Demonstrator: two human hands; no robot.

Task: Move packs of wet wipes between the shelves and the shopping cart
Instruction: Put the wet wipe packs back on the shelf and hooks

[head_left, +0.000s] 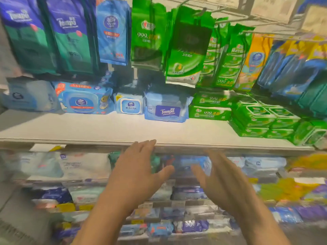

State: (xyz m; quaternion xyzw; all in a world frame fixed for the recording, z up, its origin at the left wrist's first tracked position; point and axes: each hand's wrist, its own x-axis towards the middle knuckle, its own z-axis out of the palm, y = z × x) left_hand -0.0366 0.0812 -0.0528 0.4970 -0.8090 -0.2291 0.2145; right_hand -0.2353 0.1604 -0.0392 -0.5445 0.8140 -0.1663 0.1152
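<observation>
Both hands are raised in front of a shop shelf unit, fingers spread, holding nothing. My left hand (136, 167) reaches up to the front edge of the white shelf (106, 129). My right hand (221, 177) is blurred, just right of it and slightly lower. Between them, on the shelf below, lies a blurred blue pack of wipes (187, 165). On the white shelf stand a blue Tempo pack (167, 110), a small blue-and-white pack (129, 104), a wide blue pack (83, 99) and stacks of green 999 packs (210, 107). No shopping cart is in view.
Tall blue and green bags (69, 36) and green hanging packs (187, 50) hang above the white shelf. More green packs (254, 119) are piled at the right. Lower shelves (177, 202) hold several blurred blue, white and purple packs. The front half of the white shelf is bare.
</observation>
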